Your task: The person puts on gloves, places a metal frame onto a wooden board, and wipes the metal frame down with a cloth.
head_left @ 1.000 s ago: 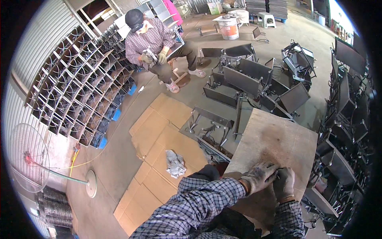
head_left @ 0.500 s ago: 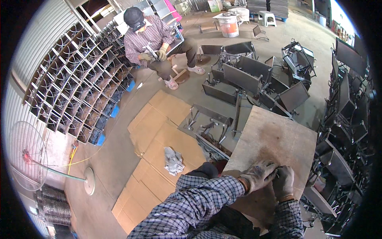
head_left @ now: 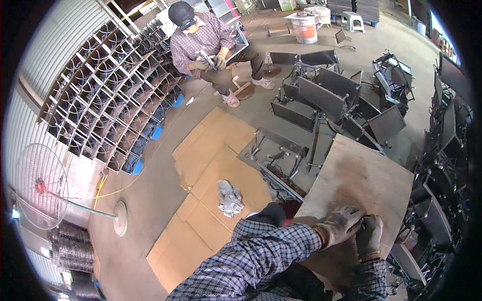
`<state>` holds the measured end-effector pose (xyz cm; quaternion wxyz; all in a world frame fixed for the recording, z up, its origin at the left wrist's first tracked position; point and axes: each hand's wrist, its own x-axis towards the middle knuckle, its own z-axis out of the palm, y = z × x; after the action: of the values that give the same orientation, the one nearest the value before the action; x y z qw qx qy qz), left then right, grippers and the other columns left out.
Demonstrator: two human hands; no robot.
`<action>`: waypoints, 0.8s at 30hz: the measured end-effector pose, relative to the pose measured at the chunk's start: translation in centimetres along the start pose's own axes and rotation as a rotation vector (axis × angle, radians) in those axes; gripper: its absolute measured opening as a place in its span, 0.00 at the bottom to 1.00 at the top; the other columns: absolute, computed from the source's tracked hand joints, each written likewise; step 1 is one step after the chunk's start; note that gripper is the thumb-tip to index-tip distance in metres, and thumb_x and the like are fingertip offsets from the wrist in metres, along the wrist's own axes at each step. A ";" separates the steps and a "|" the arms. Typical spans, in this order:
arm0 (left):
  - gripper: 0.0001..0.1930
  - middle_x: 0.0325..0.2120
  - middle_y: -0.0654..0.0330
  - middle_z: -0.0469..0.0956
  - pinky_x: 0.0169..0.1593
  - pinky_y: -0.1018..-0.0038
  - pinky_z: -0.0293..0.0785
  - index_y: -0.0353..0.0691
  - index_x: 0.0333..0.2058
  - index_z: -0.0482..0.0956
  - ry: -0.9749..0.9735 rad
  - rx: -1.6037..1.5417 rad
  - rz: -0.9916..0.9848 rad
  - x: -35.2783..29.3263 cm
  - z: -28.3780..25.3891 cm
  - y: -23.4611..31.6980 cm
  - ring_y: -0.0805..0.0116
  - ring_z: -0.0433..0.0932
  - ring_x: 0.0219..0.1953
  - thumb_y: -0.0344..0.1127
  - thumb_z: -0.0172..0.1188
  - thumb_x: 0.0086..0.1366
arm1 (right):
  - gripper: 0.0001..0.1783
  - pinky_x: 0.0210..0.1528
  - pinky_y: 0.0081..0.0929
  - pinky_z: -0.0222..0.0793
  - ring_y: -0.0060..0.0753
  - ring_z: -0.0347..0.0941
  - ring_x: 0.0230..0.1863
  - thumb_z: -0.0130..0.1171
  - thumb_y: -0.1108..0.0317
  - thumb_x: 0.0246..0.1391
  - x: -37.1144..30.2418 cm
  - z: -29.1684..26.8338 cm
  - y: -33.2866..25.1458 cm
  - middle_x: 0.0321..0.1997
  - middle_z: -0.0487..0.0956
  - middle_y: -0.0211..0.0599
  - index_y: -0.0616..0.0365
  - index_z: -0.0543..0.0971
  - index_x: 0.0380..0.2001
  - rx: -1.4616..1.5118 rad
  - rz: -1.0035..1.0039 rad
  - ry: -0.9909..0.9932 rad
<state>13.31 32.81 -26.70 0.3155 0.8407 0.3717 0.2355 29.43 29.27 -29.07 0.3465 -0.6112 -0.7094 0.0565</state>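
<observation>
Gloved hands [head_left: 354, 232] together, knuckles up, on board [head_left: 366, 175].

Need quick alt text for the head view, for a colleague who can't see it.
Two gloved hands, left hand and right hand, meet on a worn wooden board; what they grip is hidden. Cardboard sheets with a grey rag cover the floor, and a seated person works beyond dark metal frames.

- Wooden board [head_left: 362, 176]: a flat, pale-brown plywood sheet with a dark-smudged middle, lying level just beside the black metal frames, both gloved hands on its near edge.
</observation>
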 end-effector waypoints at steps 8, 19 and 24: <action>0.20 0.48 0.46 0.73 0.57 0.56 0.67 0.37 0.53 0.73 0.028 0.009 0.015 -0.1 0.4 -0.5 0.45 0.72 0.52 0.37 0.57 0.63 | 0.04 0.31 0.44 0.62 0.52 0.69 0.30 0.59 0.72 0.40 0.0 0.2 0.1 0.23 0.74 0.44 0.57 0.75 0.17 -0.020 -0.011 -0.024; 0.21 0.50 0.47 0.72 0.59 0.57 0.66 0.38 0.54 0.71 -0.001 0.014 0.009 -0.1 0.4 -0.4 0.46 0.70 0.54 0.38 0.57 0.64 | 0.02 0.33 0.42 0.64 0.52 0.71 0.32 0.59 0.72 0.41 -0.2 -0.1 0.3 0.26 0.76 0.44 0.56 0.77 0.20 0.010 -0.005 -0.054; 0.21 0.51 0.47 0.72 0.59 0.56 0.66 0.40 0.55 0.70 -0.035 0.028 -0.025 -0.2 0.5 -0.6 0.46 0.70 0.54 0.38 0.56 0.64 | 0.03 0.34 0.42 0.64 0.51 0.70 0.32 0.60 0.70 0.41 0.0 -0.3 -0.3 0.26 0.76 0.43 0.56 0.77 0.19 -0.016 -0.005 -0.041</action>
<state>13.21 32.84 -27.50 0.3131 0.8443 0.3800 0.2116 29.34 29.14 -28.72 0.3273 -0.6108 -0.7183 0.0624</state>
